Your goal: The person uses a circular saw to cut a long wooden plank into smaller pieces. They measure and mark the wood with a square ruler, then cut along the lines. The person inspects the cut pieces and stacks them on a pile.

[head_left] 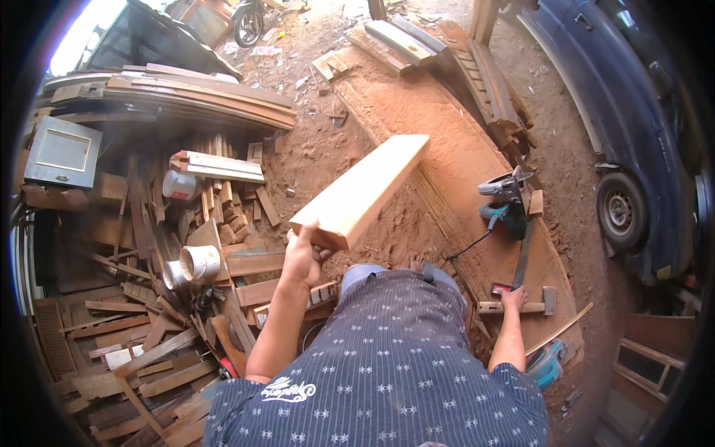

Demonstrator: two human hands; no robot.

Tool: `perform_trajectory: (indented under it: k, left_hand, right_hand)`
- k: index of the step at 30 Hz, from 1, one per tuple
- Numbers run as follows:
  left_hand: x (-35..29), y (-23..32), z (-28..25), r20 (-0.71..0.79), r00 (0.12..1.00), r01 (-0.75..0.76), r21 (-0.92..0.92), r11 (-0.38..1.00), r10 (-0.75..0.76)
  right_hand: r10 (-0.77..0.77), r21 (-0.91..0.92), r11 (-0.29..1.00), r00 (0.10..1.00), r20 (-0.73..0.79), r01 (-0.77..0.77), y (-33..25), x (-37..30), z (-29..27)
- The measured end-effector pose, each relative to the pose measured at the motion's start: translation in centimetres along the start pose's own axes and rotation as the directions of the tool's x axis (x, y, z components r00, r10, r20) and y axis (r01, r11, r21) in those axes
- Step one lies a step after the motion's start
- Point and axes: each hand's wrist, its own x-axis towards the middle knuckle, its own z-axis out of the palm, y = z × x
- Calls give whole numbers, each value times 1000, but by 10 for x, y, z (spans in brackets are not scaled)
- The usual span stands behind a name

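Observation:
My left hand (302,261) grips the near end of a thick, pale wooden plank (365,190), thumb on its top face and fingers under it. The plank is raised and slants away to the upper right. At the sawdust-covered work board (439,171) on the right, my right hand (513,299) closes on the near end of a long, flat dark strip (523,257) with a red piece beside it. What kind of tool it is, I cannot tell. Touching or just under that hand lies a wooden-handled tool (535,306) with a metal head, like a hatchet.
A teal power tool (509,220) with a black cord rests on the board. Beams (406,41) are stacked at its far end. Scrap wood (171,372) and white buckets (201,262) crowd the left. A dark blue vehicle (611,112) stands at right; a teal case (547,365) is near.

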Motion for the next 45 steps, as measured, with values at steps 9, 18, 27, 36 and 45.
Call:
perform_trajectory:
  k: [9, 18, 27, 36, 45]
  left_hand:
    - [-52, -31, 36, 358, 830, -557, 582, 592, 428]
    - [-84, -41, 84, 495, 785, -599, 760, 252, 374]
    - [-82, -38, 121, 312, 838, -544, 524, 655, 447]
    - [-72, -37, 128, 250, 829, -552, 505, 663, 500]
    - [-100, -32, 184, 427, 791, -568, 779, 267, 437]
  right_hand:
    - [-122, 524, 850, 946, 301, -58, 35, 49, -21]
    - [-184, 702, 591, 914, -361, 396, 38, 73, -113]
    - [-101, 960, -251, 983, -155, 126, -35, 17, -258]
    - [-729, 985, 107, 684, -17, 138, -195, -70, -203]
    - [-976, 865, 215, 74, 203, 453, -276, -147, -240]
